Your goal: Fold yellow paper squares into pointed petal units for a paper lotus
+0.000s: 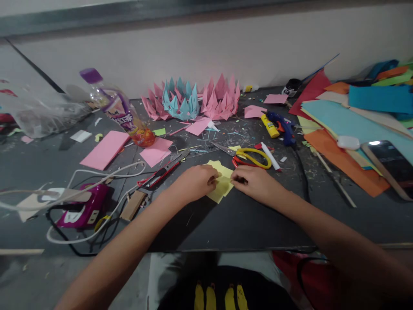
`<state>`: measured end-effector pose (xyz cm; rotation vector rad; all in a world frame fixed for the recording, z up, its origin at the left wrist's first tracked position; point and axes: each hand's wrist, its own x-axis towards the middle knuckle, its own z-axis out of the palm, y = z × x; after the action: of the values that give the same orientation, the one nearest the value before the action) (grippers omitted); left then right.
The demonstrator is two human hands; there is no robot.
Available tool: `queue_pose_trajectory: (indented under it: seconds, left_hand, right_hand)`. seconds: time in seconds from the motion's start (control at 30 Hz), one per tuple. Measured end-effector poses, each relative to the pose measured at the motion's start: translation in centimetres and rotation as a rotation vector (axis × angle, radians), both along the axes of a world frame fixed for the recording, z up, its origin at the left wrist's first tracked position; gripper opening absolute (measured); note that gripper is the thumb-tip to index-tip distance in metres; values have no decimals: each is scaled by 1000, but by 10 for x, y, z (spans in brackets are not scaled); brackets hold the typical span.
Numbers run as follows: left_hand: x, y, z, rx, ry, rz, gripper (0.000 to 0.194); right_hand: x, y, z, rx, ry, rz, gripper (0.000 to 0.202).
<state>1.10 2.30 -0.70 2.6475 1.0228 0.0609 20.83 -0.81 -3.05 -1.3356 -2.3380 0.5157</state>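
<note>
The person's left hand [200,183] and right hand [256,184] are both pinched in on opposite sides of some yellow paper [223,184], right by the yellow-handled scissors [254,157]. Back left on the surface [232,230] there's a purple-capped plastic bottle [120,110], label lettering too blurry to read, plus a clear plastic bag [45,118], can't really make out what's inside.

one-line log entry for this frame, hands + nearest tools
left hand: on left side of yellow paper | right hand: on its right edge | beyond paper: yellow-handled scissors | leftward: utility knife
</note>
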Motion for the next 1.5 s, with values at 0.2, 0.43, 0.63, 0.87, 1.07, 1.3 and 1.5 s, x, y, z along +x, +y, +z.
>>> queue_pose_trajectory:
  seconds: [0.2,0.43,0.63,0.87,1.07,1.3,1.5]
  left_hand:
    - [-3,-13,1,160,94,-121,15]
    - [-11,-28,-10,242,100,-232,23]
    - [-21,-31,-14,242,50,-232,32]
    - [-24,-16,-13,217,-32,-254,29]
    - [-22,-13,-20,145,-227,-186,21]
    - [-16,-12,-21,-23,-348,-49,18]
    - [-7,-19,-17,-398,-663,245,16]
  right_hand:
    - [11,-1,-4,194,-132,239,25]
    - [14,-10,-7,296,-339,348,38]
    - [10,-27,-16,319,-350,293,43]
    - [6,-26,-4,234,-268,238,32]
    - [12,-1,-3,127,-90,247,22]
    - [10,-2,-8,134,102,191,23]
    - [4,-6,2,-210,372,-84,23]
